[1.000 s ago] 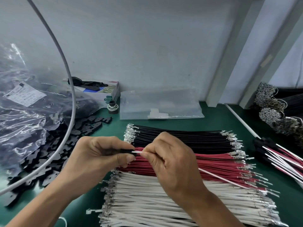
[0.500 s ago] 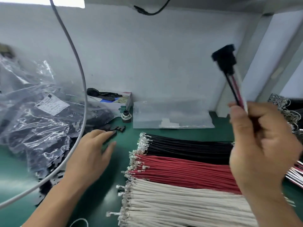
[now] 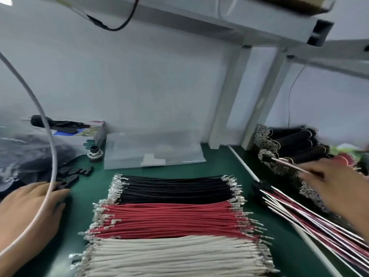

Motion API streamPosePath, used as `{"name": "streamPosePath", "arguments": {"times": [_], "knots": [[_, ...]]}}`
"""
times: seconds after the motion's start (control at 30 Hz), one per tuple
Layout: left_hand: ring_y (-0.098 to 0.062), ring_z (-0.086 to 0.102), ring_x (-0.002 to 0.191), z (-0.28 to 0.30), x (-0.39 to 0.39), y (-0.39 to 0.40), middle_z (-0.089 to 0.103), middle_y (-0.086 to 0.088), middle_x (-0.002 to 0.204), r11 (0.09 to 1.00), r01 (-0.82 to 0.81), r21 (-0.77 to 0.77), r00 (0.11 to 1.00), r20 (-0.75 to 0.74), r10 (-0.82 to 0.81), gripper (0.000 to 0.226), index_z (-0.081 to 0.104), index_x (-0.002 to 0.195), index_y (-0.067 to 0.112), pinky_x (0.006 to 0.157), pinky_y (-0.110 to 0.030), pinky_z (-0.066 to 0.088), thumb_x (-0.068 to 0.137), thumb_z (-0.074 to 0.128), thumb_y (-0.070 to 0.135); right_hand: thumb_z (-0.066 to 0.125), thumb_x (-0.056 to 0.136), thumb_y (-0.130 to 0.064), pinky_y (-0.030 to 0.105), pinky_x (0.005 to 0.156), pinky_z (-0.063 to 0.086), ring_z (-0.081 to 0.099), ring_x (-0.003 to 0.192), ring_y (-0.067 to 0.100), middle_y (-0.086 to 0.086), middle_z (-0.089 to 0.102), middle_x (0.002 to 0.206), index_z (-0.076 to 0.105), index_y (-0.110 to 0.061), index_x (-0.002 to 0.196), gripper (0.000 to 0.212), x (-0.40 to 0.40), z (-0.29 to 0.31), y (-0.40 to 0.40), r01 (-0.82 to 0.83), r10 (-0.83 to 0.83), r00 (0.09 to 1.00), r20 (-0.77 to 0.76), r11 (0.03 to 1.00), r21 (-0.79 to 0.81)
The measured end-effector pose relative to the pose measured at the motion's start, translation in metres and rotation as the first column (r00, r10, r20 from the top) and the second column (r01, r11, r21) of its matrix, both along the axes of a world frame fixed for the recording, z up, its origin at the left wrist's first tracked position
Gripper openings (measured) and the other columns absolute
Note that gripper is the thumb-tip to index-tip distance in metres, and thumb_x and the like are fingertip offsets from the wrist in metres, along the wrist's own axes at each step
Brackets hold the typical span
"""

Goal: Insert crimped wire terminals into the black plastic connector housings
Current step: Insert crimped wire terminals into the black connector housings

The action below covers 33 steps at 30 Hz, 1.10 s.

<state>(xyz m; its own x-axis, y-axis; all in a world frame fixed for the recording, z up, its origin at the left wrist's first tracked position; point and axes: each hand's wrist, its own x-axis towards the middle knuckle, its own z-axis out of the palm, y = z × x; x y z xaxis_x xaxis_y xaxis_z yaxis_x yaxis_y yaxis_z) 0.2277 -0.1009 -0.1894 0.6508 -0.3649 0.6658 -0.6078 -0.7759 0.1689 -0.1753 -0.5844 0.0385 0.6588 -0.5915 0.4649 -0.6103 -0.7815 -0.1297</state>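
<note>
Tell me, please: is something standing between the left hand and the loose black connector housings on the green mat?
Nothing on the mat blocks the way. The left hand lies flat with its fingertips right at the loose black housings. Only a white cable hangs across the view in front of the hand; it appears nearer the camera.

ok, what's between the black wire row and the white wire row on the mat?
Head view: the red wire row fills that stretch, packed between the black wire row and the white wire row.

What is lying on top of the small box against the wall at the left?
A dark, elongated bundle lies across the small box; blur hides what it is. The box's inside is not visible.
</note>
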Motion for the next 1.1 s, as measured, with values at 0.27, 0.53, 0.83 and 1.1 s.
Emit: {"name": "streamPosePath", "arguments": {"times": [0.27,0.53,0.83,1.1], "knots": [[-0.034,0.058,0.112,-0.096,0.074,0.036,0.056,0.005,0.127,0.999,-0.018,0.041,0.999,-0.036,0.019,0.044,0.066,0.121,0.03,0.093,-0.048,0.051,0.094,0.035,0.044,0.066,0.094,-0.026,0.029,0.072,0.048,0.065,0.101,0.018,-0.007,0.064,0.103,0.074,-0.035,0.113,0.022,-0.003,-0.066,-0.009,0.161,-0.147,0.957,-0.25,0.986,0.035],[-0.031,0.06,0.088,0.053,-0.033,0.009,0.063,0.008,0.098,0.972,-0.116,0.206,0.982,-0.125,0.143,0.043,0.073,0.112,0.027,0.073,-0.052,0.057,0.071,0.076,0.014,0.055,0.08,-0.002,0.042,0.076,0.057,0.064,0.09,0.025,-0.006,0.063,0.091,0.078,-0.04,0.1,0.048,0.021,-0.068,-0.035,0.257,-0.232,0.908,-0.35,0.966,0.027],[-0.03,0.076,0.078,0.117,-0.095,-0.021,0.079,-0.001,0.081,0.976,-0.025,0.214,0.992,-0.118,0.051,0.02,0.082,0.07,0.014,0.065,-0.048,0.063,0.062,0.094,0.0,0.075,0.086,-0.02,0.026,0.074,0.042,0.057,0.088,0.007,-0.015,0.065,0.1,0.076,-0.036,0.103,0.024,0.11,-0.043,0.09,-0.296,0.291,0.952,0.09,0.954,0.054],[-0.025,0.075,0.07,0.113,-0.097,-0.021,0.078,0.005,0.08,0.984,0.077,0.161,0.996,-0.055,-0.069,0.025,0.083,0.077,0.018,0.058,-0.038,0.061,0.061,0.095,0.002,0.063,0.096,-0.035,0.032,0.097,0.047,0.061,0.117,0.015,-0.009,0.068,0.128,0.07,-0.031,0.125,0.03,0.228,-0.075,0.188,-0.566,0.6,0.8,0.01,0.748,0.347]]}}
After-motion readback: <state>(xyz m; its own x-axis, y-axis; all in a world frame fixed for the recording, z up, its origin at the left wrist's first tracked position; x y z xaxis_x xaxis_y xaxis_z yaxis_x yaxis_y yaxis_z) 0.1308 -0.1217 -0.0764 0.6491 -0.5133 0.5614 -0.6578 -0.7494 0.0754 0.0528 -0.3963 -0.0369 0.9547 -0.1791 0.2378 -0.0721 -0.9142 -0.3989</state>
